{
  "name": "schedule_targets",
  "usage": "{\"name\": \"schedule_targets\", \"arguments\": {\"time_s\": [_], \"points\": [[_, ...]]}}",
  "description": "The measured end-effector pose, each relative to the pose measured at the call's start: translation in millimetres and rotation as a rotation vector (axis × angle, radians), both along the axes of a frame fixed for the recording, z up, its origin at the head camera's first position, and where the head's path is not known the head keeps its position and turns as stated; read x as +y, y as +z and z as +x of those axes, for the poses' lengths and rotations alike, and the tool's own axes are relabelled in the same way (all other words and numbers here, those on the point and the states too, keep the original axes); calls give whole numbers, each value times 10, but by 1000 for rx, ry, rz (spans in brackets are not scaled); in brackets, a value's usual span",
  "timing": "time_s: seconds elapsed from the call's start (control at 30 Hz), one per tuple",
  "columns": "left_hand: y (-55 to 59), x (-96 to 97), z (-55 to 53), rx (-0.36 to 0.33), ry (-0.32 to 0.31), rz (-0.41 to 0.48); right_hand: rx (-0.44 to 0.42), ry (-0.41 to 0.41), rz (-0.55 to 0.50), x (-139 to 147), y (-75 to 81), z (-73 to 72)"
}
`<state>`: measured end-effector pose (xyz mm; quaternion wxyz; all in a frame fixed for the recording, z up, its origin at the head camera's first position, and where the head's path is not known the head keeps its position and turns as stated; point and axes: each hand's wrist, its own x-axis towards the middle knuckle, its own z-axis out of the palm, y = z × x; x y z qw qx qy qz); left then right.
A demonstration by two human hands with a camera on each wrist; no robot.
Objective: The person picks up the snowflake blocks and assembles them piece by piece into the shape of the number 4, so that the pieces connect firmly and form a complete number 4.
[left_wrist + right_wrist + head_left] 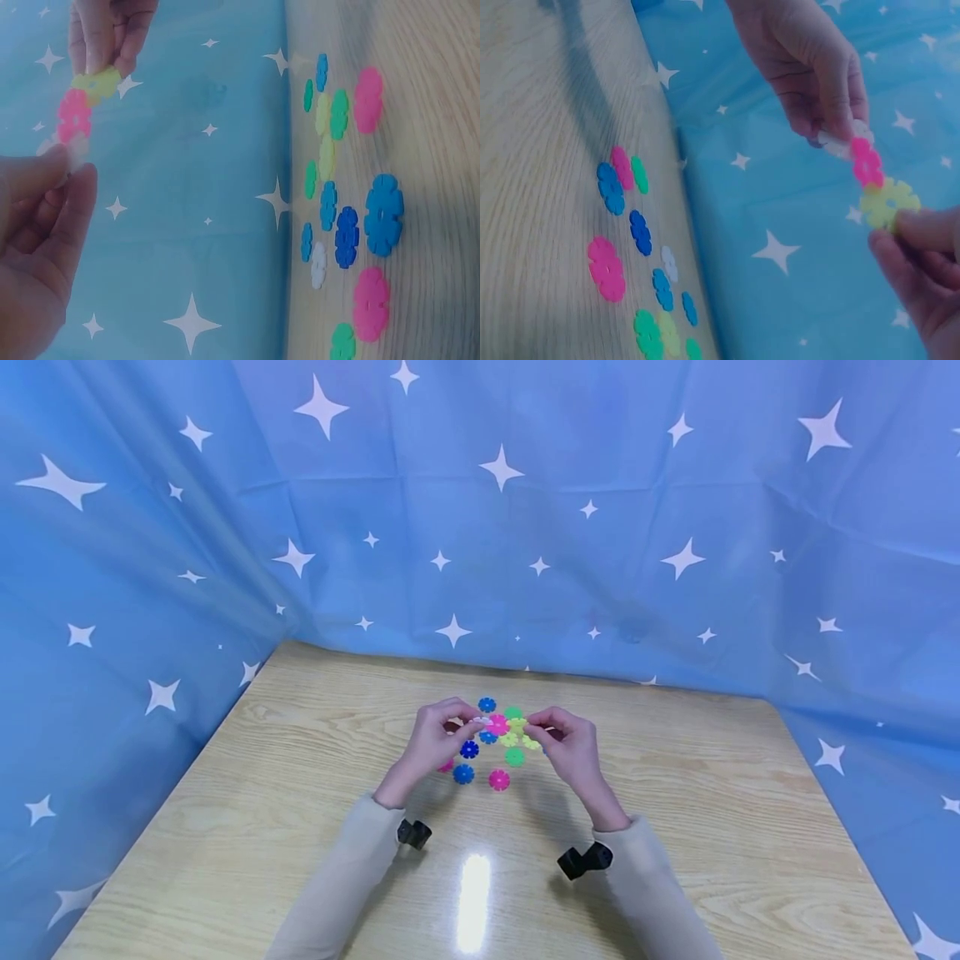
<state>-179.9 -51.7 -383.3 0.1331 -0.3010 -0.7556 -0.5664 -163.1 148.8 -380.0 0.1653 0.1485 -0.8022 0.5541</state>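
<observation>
Three flower-shaped plastic discs are joined in a short chain held up above the table. My left hand [441, 733] pinches the white disc [837, 142] at one end between thumb and fingers. In the middle is the pink disc [74, 116], which neither hand touches. At the other end my right hand [568, 745] pinches the yellow disc [889, 202] by its edge. The pink disc slots into both neighbours, and the yellow one stands turned against it in the right wrist view.
Loose discs lie on the wooden table [337, 710] below the hands: a pink disc [498, 779], a dark blue disc [469, 749], a blue disc [463, 773], a green disc [514, 757] and several others. A blue star-patterned cloth [480, 527] hangs behind the table.
</observation>
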Motion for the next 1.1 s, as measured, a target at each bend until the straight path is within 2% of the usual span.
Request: {"name": "schedule_targets", "arguments": {"time_s": [0.07,0.17,0.27,0.37,0.53,0.7,0.8,0.97,1.1], "points": [[9,-1,5,19,-1,4,31,9,3,-11,-1,-2],[21,5,11,92,4,-2,71,17,20,-34,12,-1],[42,16,14,147,9,-3,75,11,23,-42,30,7],[50,24,9,123,19,23,42,6,3,-33,49,14],[-25,41,-28,-8,69,117,-28,-14,-37,-18,87,1],[-261,117,-136,-278,67,306,-41,-41,-71,-28,133,-10],[-370,194,-164,-412,45,374,-13,-26,-77,-54,151,-10],[-421,316,-146,-539,-19,505,47,-18,-67,-121,162,-5],[-448,369,-160,-573,-55,614,65,-41,-65,-154,143,-28]]}}
